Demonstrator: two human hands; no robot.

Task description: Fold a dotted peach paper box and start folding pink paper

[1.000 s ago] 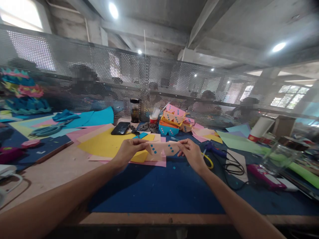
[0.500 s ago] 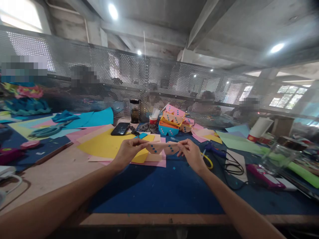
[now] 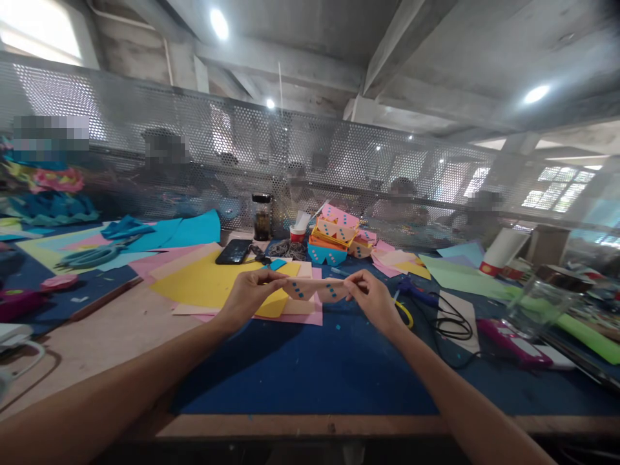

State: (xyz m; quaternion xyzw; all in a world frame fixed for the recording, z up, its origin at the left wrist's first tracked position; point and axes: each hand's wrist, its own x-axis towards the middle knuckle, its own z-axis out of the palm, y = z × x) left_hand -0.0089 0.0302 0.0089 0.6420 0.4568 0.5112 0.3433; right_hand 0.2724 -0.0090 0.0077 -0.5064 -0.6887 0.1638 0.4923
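Two hands on one small piece: the left hand (image 3: pixel 249 294) pinches the left end of a peach paper strip (image 3: pixel 314 289), thumb and forefinger closed on it, and the right hand (image 3: pixel 372 297) pinches the right end the same way, fingers shut on the paper. The strip, marked with little blue squares, hangs in the air between them, above the blue mat (image 3: pixel 310 374) and just near of the yellow sheet (image 3: pixel 203 281) and the pink sheet (image 3: pixel 303 317) under it. It looks bowed or creased in the middle, though exactly how is too small to tell. To my eye this is a shaping hold, and it goes best with an even pull from both ends, fingertips kept at the edges so the blue marks are not covered, and any crease pressed straight rather than twisted. Far of the hands sits a stack of folded paper boxes (image 3: pixel 339 236) in pink, orange and blue, with a dark phone (image 3: pixel 234 250) to its left. Yellow-handled scissors (image 3: pixel 405 314) lie just right of the right hand.
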